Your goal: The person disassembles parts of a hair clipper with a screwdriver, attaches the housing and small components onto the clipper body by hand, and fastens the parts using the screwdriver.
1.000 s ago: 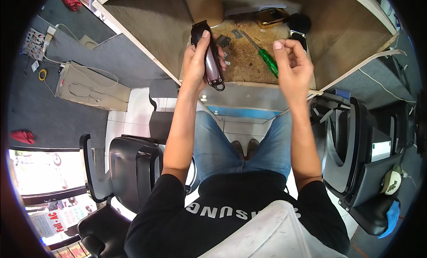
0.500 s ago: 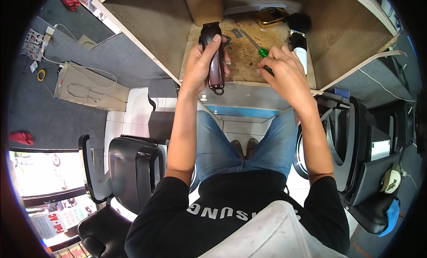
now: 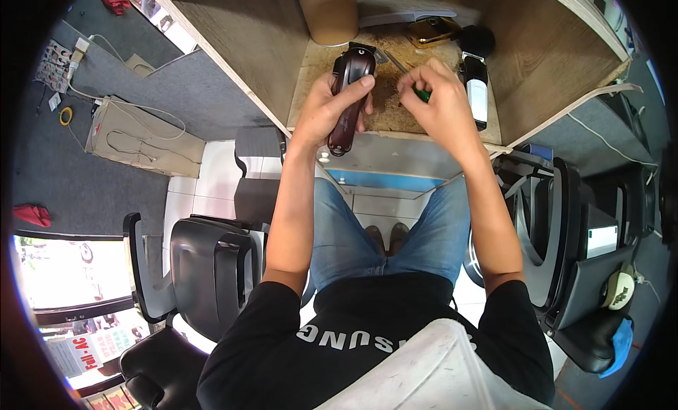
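My left hand (image 3: 328,110) is wrapped round a dark maroon hair clipper (image 3: 351,92), its thumb lying across the top. The clipper's blade end points away from me and its rounded end towards me. My right hand (image 3: 441,99) is closed on a screwdriver (image 3: 421,94) with a green handle, most of which the fingers cover. Its thin metal shaft points up and left, towards the clipper's blade end. Beside that end lies a small grey metal piece (image 3: 381,56), partly hidden. Both hands are over the worn wooden shelf (image 3: 395,117).
A white and black trimmer (image 3: 477,92) lies right of my right hand. Behind stand a brown cylinder (image 3: 332,14), a black brush (image 3: 477,39) and a gold-coloured object (image 3: 432,32). Wooden side walls (image 3: 233,43) enclose the shelf. Black chairs (image 3: 205,269) stand on both sides.
The clipper has moved slightly right and its blade end now tilts to the right. My right hand has lifted the screwdriver up and left, and its fingers now hide more of the handle.
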### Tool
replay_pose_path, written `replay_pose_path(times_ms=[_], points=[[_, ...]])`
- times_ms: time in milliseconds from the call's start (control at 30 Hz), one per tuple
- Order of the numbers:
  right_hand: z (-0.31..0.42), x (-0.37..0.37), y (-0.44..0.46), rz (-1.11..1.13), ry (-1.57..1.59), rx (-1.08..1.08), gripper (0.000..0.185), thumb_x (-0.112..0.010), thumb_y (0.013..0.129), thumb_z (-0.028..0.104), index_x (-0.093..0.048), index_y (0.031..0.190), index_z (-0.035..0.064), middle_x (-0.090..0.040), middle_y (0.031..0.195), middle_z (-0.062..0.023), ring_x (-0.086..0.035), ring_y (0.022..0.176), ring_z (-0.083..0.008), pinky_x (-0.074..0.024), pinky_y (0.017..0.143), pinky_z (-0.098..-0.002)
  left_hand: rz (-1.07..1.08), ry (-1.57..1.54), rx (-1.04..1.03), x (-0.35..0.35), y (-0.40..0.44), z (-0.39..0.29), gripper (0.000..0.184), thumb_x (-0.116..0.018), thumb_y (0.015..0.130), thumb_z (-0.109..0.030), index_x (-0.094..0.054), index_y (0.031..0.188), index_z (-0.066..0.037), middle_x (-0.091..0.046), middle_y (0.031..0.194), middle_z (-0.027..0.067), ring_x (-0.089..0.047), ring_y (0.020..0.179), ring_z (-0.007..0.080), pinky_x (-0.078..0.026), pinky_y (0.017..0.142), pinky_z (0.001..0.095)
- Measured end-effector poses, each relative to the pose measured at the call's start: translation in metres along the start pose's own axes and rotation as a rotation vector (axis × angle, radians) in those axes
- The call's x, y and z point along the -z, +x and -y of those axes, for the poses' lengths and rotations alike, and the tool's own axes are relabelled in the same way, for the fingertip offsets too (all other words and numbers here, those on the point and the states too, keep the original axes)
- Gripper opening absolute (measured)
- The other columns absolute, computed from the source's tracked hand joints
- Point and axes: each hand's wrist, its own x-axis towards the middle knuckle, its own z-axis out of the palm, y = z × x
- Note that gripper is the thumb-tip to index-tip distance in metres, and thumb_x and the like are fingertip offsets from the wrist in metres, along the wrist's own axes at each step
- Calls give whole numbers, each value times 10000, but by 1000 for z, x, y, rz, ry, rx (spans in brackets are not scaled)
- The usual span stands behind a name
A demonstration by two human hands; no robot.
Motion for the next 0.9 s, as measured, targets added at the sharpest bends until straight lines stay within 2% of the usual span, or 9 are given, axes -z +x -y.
replay_pose_path(times_ms=[67, 167, 267, 467, 567, 667, 900], points=[[6, -4, 11, -55, 273, -99, 85, -773, 885, 91, -769, 937, 24, -613, 881, -52, -588, 821, -188, -492, 775, -327, 29, 42, 0, -1, 1, -1, 371, -794, 983, -347, -660, 1041, -6, -685, 746, 69, -637, 530, 136, -498, 477, 282], [11, -16, 24, -103, 496, -80, 73, -762, 955, 63, -766, 1005, 10, -545, 888, 16, -487, 813, -93, -422, 736, -247, 37, 117, 9, -3, -1, 0, 368, -817, 962, -339, -657, 1025, -14, -681, 745, 59, -630, 543, 127, -493, 489, 281], [21, -21, 29, -102, 508, -95, 60, -748, 970, 41, -759, 1014, 1, -557, 922, 27, -502, 830, -82, -427, 747, -241, 42, 134, 9, -5, -3, -2, 367, -828, 950, -336, -653, 1015, -20, -680, 747, 53, -630, 551, 123, -493, 495, 281], [13, -31, 29, -168, 466, 51, 86, -746, 943, -12, -751, 1029, -6, -572, 947, -4, -527, 846, -99, -454, 770, -255, 52, 115, 15, -5, -3, -4, 376, -833, 940, -335, -649, 1022, -17, -675, 749, 51, -629, 555, 123, -493, 497, 279], [17, -26, 27, -158, 425, 58, 91, -744, 932, -21, -749, 1022, -5, -577, 953, -20, -532, 858, -112, -459, 785, -255, 58, 117, 14, -5, -2, -2, 384, -833, 937, -334, -650, 1042, -14, -674, 755, 52, -627, 555, 123, -495, 497, 280], [13, -28, 28, -218, 377, 112, 89, -778, 892, 47, -765, 971, 9, -636, 921, -36, -604, 766, -137, -502, 689, -292, 57, 123, 18, -7, -4, -6, 389, -835, 936, -329, -650, 1060, -10, -673, 760, 52, -628, 561, 123, -497, 498, 282], [22, -19, 27, -219, 259, 175, 103, -798, 903, 57, -763, 975, -9, -677, 874, -75, -687, 739, -198, -539, 659, -320, 50, 158, 16, -7, -2, -3, 362, -800, 966, -293, -652, 1105, 6, -675, 787, 71, -629, 571, 132, -494, 506, 279]])
